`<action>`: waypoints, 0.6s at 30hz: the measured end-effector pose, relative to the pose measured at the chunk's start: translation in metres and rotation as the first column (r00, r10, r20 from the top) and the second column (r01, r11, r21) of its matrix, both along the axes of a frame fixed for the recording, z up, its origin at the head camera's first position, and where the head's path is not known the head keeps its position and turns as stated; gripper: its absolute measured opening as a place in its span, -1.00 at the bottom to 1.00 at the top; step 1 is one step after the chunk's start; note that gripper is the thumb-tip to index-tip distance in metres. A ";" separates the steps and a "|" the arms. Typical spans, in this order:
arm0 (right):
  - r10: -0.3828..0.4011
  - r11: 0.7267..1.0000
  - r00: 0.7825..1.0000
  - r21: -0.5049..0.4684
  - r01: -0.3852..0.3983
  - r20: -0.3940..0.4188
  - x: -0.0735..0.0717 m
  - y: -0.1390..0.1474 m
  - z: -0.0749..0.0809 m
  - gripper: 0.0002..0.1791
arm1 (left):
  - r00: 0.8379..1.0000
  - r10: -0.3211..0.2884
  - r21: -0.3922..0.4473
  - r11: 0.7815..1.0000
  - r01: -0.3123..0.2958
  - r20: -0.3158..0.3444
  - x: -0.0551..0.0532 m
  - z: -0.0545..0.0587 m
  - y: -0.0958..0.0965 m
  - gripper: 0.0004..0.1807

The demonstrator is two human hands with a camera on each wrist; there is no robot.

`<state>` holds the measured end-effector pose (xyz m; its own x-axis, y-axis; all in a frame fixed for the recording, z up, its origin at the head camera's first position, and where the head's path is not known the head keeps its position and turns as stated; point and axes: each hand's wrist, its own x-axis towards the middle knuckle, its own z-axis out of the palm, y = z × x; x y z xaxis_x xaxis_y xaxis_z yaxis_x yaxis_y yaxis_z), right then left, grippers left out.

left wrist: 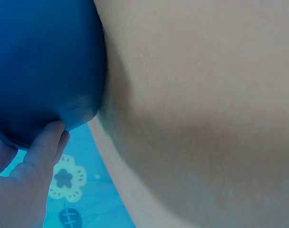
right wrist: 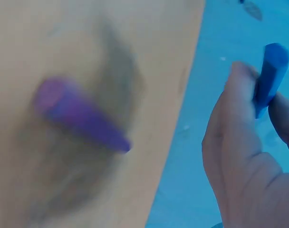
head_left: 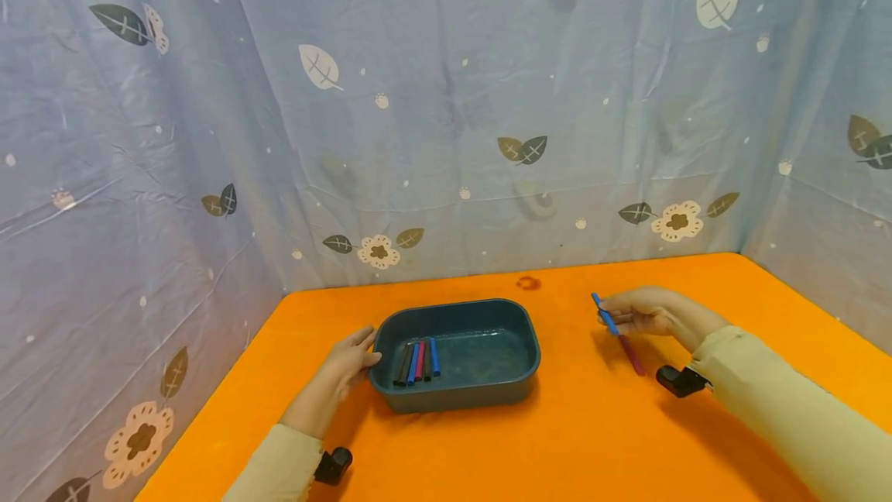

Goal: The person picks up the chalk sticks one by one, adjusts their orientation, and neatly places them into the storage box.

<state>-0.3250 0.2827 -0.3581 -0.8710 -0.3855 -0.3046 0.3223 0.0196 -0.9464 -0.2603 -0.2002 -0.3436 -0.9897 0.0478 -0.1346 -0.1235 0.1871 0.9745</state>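
A slim blue stick (head_left: 608, 319) is pinched between the thumb and fingers of my right hand (head_left: 644, 311), raised above the orange table. In the right wrist view the blue stick (right wrist: 273, 71) shows a blunt end. Below that hand a magenta stick (head_left: 632, 355) lies on the table, blurred in the right wrist view. My left hand (head_left: 346, 362) holds the left end of a dark blue-grey tray (head_left: 460, 397), thumb at the rim and fingers against the outer wall. Inside the tray's left part, several black, blue and magenta sticks (head_left: 420, 362) lie side by side.
The orange table (head_left: 460, 455) reaches back to a light blue curtain (head_left: 446, 138) with leaves and flowers, which also hangs at both sides. A reddish-brown mark (head_left: 529, 283) shows near the table's back edge. Black wrist-camera mounts (head_left: 681, 381) jut out at both sleeves.
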 end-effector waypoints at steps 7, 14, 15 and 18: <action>-0.040 0.992 0.997 -0.115 0.048 0.070 0.026 -0.042 0.043 -0.80 | 1.000 -0.004 0.009 1.000 0.004 0.000 0.001 0.002 0.001 -0.31; -0.024 0.989 0.999 -0.148 0.030 0.043 0.025 -0.069 0.051 -0.76 | 1.000 -0.014 0.027 1.000 0.014 0.001 0.001 0.001 0.001 -0.30; -0.024 0.989 0.999 -0.147 0.029 0.035 0.024 -0.073 0.051 -0.76 | 1.000 -0.014 0.029 0.999 0.014 0.003 0.001 0.001 0.001 -0.30; -0.022 0.989 0.999 -0.147 0.026 0.025 0.023 -0.086 0.054 -0.86 | 1.000 -0.012 0.029 1.000 0.012 0.004 0.002 0.001 0.000 -0.29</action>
<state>-0.3022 0.1963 -0.3042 -0.8739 -0.4065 -0.2664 0.3429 -0.1273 -0.9307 -0.2586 -0.2000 -0.3422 -0.9886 0.0631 -0.1368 -0.1252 0.1606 0.9790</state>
